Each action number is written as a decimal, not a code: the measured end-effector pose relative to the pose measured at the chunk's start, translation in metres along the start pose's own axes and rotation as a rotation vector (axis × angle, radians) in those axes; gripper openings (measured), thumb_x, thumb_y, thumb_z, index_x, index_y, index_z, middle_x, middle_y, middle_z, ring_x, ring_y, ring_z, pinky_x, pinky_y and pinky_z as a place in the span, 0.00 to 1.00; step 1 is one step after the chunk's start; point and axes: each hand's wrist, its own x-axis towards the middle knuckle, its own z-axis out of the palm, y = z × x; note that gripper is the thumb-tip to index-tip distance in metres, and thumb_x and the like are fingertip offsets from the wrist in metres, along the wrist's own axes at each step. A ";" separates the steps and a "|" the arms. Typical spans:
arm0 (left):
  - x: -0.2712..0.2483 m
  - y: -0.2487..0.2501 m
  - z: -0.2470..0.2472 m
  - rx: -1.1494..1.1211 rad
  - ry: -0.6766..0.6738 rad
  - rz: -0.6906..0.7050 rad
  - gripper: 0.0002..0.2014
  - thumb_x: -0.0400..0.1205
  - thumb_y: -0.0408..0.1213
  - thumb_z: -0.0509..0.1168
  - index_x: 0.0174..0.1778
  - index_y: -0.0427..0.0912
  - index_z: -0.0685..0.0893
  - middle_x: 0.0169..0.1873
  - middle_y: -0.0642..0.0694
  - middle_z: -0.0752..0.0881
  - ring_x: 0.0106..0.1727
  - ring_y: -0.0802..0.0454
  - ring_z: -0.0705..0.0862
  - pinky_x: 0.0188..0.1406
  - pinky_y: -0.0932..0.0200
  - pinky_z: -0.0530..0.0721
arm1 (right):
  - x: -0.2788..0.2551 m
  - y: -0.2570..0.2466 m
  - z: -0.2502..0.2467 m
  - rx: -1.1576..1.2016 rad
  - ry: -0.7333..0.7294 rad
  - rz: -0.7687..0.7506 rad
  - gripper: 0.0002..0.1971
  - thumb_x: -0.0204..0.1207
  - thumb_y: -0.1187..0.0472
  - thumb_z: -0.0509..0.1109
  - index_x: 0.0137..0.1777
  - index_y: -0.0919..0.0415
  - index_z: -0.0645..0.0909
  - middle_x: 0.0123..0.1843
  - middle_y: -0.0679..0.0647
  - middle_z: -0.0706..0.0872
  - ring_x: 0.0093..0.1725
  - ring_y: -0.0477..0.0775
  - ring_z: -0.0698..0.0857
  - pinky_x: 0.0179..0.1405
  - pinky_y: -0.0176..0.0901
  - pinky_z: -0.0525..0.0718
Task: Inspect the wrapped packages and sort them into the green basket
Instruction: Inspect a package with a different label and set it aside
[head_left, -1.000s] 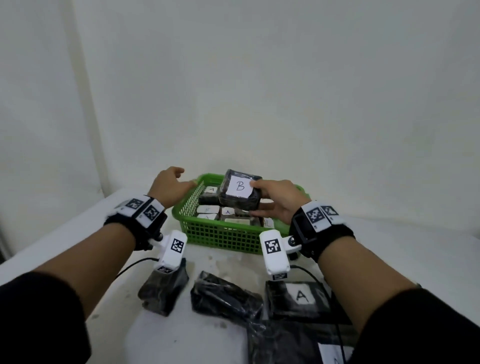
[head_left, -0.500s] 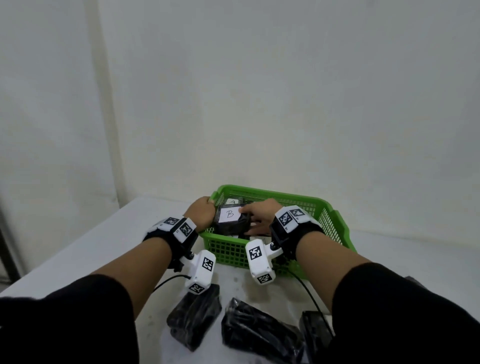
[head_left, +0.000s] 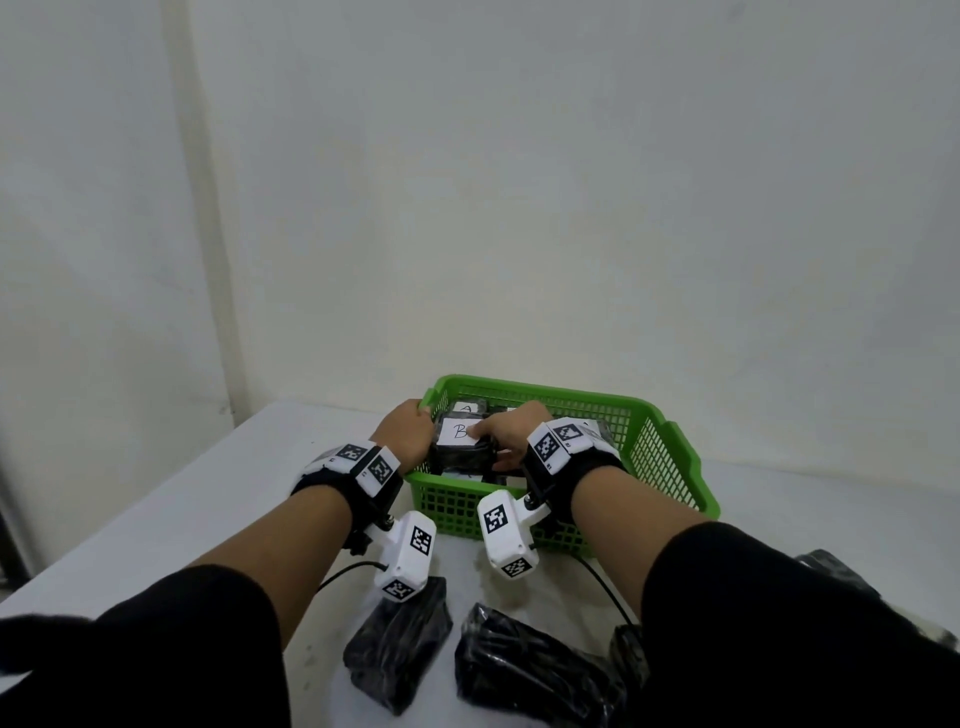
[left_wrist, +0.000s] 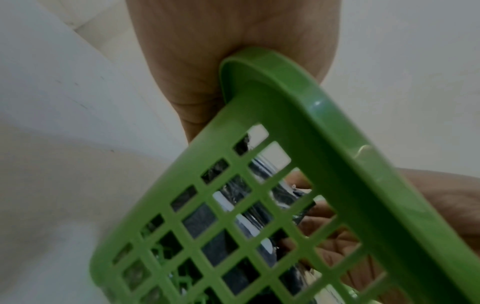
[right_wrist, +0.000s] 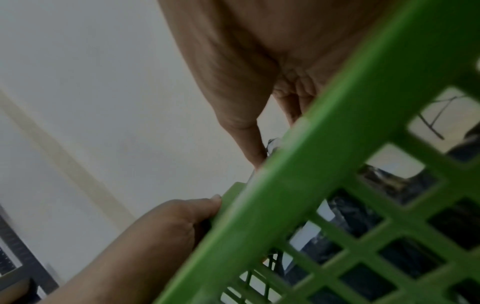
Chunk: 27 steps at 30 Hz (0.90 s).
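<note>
Two hands at work: my left hand (head_left: 408, 434) grips the green plastic mesh basket's (head_left: 660, 457) corner rim to steady it, while my right hand (head_left: 511, 434) pinches the black film-wrapped package labelled B (head_left: 460, 441), lowering it inside at centre frame.

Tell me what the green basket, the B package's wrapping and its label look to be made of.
Green basket: moulded plastic, by its smooth, slightly glossy rim and even square lattice. B package: wrapped in thin clear film over something dark, judging by shiny crinkles; the contents cannot be told. Label: looks like matte white paper with a handwritten letter.
</note>
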 end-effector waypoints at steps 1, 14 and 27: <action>-0.001 0.000 0.000 -0.005 0.003 -0.001 0.17 0.94 0.37 0.47 0.62 0.34 0.80 0.62 0.32 0.84 0.53 0.42 0.78 0.51 0.55 0.70 | 0.009 0.003 0.001 -0.019 0.001 -0.008 0.22 0.59 0.56 0.90 0.47 0.70 0.89 0.50 0.64 0.94 0.48 0.68 0.95 0.51 0.66 0.94; -0.019 0.019 -0.049 0.225 -0.116 0.009 0.24 0.91 0.49 0.57 0.59 0.30 0.87 0.54 0.33 0.88 0.48 0.40 0.84 0.54 0.45 0.86 | -0.067 -0.022 -0.036 -0.112 0.076 -0.186 0.17 0.79 0.58 0.78 0.56 0.73 0.85 0.39 0.59 0.83 0.48 0.66 0.92 0.60 0.66 0.92; -0.148 0.050 -0.064 0.451 -0.144 0.273 0.26 0.89 0.50 0.64 0.80 0.38 0.75 0.75 0.41 0.81 0.74 0.43 0.81 0.72 0.51 0.77 | -0.163 0.017 -0.075 -0.280 -0.036 -0.391 0.32 0.79 0.49 0.80 0.80 0.55 0.75 0.68 0.54 0.87 0.58 0.53 0.89 0.62 0.50 0.87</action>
